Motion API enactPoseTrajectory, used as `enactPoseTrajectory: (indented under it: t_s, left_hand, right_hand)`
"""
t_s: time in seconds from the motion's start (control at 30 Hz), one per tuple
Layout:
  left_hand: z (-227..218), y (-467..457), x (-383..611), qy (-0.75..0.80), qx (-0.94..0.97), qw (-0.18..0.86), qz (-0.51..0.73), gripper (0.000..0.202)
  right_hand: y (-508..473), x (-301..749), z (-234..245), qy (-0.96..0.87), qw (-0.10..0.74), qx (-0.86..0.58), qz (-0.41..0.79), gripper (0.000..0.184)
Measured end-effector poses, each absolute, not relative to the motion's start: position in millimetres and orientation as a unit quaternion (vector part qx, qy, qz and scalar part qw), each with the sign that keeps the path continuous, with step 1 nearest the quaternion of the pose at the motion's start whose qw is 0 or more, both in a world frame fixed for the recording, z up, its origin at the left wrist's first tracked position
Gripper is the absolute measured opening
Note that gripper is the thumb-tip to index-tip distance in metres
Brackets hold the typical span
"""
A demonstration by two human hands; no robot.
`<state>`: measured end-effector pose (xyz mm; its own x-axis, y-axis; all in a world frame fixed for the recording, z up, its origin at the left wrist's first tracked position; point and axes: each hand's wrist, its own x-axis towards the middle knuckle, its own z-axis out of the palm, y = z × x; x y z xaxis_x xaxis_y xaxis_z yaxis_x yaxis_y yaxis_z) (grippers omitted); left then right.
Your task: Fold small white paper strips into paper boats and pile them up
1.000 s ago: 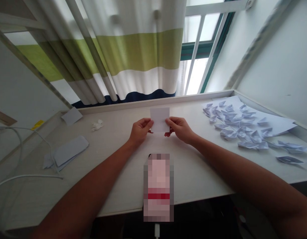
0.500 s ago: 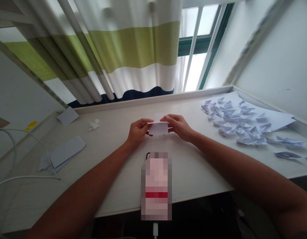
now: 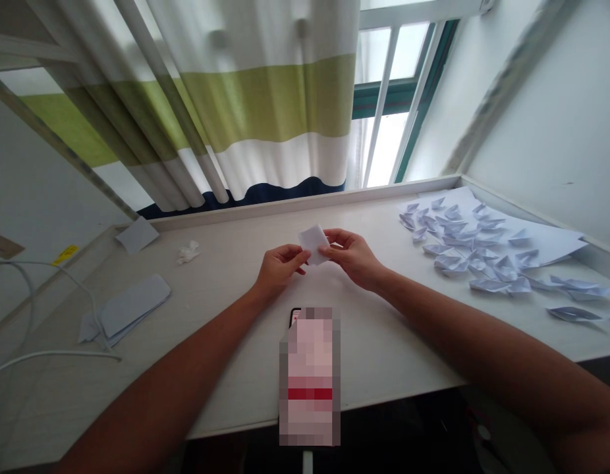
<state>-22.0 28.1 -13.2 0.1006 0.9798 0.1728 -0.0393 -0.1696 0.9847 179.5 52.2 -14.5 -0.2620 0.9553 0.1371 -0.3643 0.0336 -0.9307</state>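
A small folded white paper (image 3: 312,242) is held just above the pale desk (image 3: 236,342), near its middle. My left hand (image 3: 279,266) pinches the paper's lower left side, fingers curled. My right hand (image 3: 348,253) grips its right side with thumb and fingers closed over the fold. Both forearms reach in from the bottom corners.
A phone (image 3: 309,375) lies at the desk's front edge, below my hands. Several folded paper boats (image 3: 463,243) lie on white sheets at the right. Paper strips (image 3: 127,306), a crumpled scrap (image 3: 188,251), a grey card (image 3: 136,234) and a white cable (image 3: 48,355) sit left. A striped curtain (image 3: 246,99) hangs behind.
The upright paper has been folded down in half, then turned into a smaller tilted shape. My hands have drawn closer together around it.
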Motion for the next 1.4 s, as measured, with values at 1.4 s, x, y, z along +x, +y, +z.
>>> enactPoseTrajectory:
  t_s: [1.4]
  left_hand:
    - [-12.9,27.7,-26.9,0.442,0.628,0.466,0.440,0.034]
  right_hand:
    - [48.7,180.3,-12.1,-0.569,0.493,-0.334,0.567,0.052]
